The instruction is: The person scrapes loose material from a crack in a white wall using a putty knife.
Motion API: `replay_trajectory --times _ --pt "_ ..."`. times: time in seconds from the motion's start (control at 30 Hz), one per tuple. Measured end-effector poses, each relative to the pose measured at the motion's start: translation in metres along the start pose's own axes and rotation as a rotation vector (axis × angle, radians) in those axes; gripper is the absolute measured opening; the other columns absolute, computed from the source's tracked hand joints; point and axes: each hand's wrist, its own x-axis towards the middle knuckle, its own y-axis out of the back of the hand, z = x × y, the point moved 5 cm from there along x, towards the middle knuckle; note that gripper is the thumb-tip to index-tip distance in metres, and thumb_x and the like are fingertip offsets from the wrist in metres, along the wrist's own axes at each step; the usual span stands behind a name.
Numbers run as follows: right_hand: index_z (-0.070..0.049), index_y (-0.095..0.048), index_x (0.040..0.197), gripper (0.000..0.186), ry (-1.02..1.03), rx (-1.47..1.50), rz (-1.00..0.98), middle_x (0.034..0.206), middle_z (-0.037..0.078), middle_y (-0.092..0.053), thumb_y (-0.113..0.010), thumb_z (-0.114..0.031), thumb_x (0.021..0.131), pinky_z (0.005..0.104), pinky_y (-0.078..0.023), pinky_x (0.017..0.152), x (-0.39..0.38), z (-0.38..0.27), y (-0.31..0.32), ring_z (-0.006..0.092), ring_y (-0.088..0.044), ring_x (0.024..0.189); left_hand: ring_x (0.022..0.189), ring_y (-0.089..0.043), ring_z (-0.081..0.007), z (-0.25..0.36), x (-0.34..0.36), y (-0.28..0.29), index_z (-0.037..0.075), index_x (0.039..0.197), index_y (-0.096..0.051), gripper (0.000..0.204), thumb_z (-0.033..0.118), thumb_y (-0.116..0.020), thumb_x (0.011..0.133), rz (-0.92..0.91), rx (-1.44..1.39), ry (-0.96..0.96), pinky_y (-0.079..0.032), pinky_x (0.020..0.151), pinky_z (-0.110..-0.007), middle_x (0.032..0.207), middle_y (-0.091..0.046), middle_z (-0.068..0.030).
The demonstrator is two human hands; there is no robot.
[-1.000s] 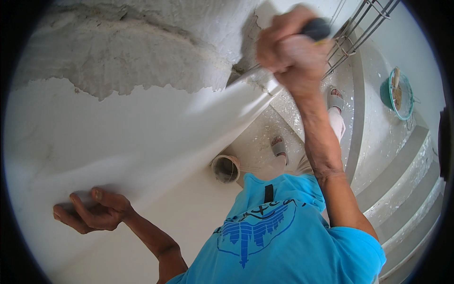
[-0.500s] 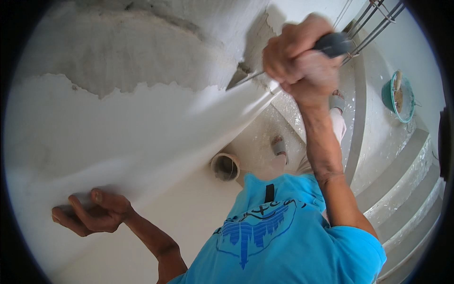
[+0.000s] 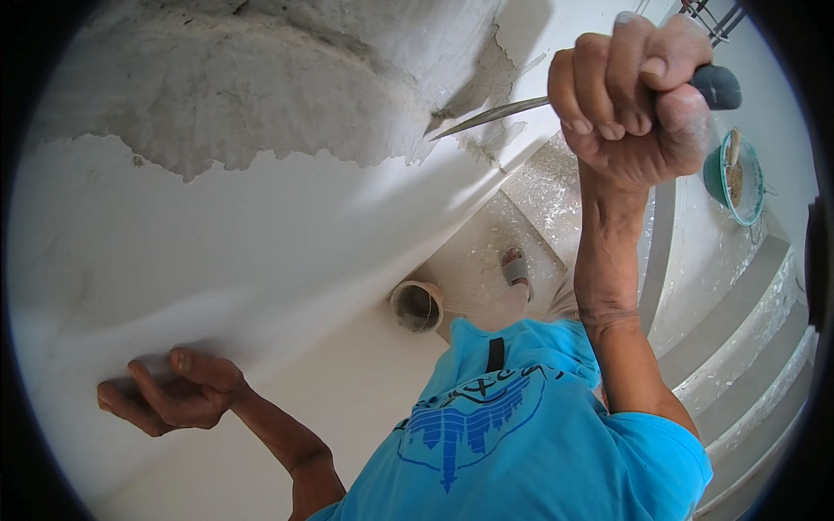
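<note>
My right hand [image 3: 634, 104] is closed around the dark handle of a scraper [image 3: 491, 115], high at the right. Its thin grey metal blade slants down and left, seen nearly edge-on. The tip is near the lower edge of a rough bare patch [image 3: 226, 91] on the wall; I cannot tell whether it touches. Below that ragged edge the wall's white coating [image 3: 234, 234] is smooth. My left hand [image 3: 178, 391] is low on the left, against or just off the white wall, fingers loosely bent and apart, with nothing in them.
A bucket [image 3: 417, 306] stands on the floor by the wall's foot. White flakes are scattered over the floor [image 3: 547, 187] and the curved steps [image 3: 725, 300] on the right. A green basin [image 3: 745, 187] sits on the upper right ledge, and metal rods [image 3: 719, 19] stick out at the top right.
My right hand has moved right and slightly up with the scraper, drawing the blade back from the white edge. My left hand has stayed almost still.
</note>
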Motion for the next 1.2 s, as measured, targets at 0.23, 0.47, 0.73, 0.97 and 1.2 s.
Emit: replay_trajectory --times 0.23,0.47,0.73,0.97,1.2 --pt "-0.004 -0.056 0.095 0.010 -0.103 0.083 0.107 0.062 0.001 -0.047 -0.056 -0.014 0.094 0.0256 -0.037 0.041 -0.029 0.038 0.000 0.0088 -0.039 0.045 0.137 -0.034 -0.0317 0.001 0.003 0.000 0.002 0.124 -0.056 0.035 0.026 -0.055 0.099 -0.004 0.008 -0.012 -0.039 0.110 -0.047 0.140 -0.038 -0.0161" --pt "-0.004 -0.054 0.096 0.012 0.477 0.819 -0.210 0.062 0.003 -0.049 -0.061 -0.014 0.094 0.0249 -0.042 0.040 0.016 0.041 0.008 0.0103 -0.045 0.047 0.133 -0.038 -0.0331 0.001 0.004 0.005 0.002 0.124 -0.056 0.035 0.026 -0.054 0.099 0.016 0.021 -0.050 -0.041 0.104 -0.048 0.142 -0.038 -0.0162" --pt "-0.002 -0.055 0.097 0.014 0.152 0.131 0.094 0.063 0.005 -0.053 -0.065 -0.009 0.090 0.0251 -0.039 0.037 0.003 0.007 0.015 0.0110 -0.047 0.047 0.130 -0.041 -0.0372 0.003 0.004 0.003 0.000 0.123 -0.058 0.036 0.027 -0.052 0.100 0.024 0.021 -0.009 -0.039 0.101 -0.054 0.145 -0.038 -0.0152" --pt "-0.002 -0.056 0.092 0.013 0.032 0.335 0.121 0.060 0.004 -0.052 -0.066 -0.010 0.091 0.0250 -0.038 0.036 0.002 -0.005 0.012 0.0108 -0.045 0.044 0.128 -0.042 -0.0366 0.001 -0.001 0.004 0.000 0.123 -0.057 0.036 0.027 -0.052 0.100 0.027 0.051 -0.015 -0.040 0.097 -0.053 0.145 -0.038 -0.0150" --pt "-0.004 -0.057 0.089 0.013 0.049 -0.050 0.240 0.059 0.005 -0.052 -0.068 -0.008 0.088 0.0263 -0.034 0.034 -0.006 0.003 0.005 0.0116 -0.045 0.042 0.126 -0.043 -0.0360 0.001 0.001 0.009 0.001 0.123 -0.057 0.035 0.026 -0.053 0.100 0.019 0.069 -0.026 -0.042 0.093 -0.051 0.145 -0.038 -0.0145"
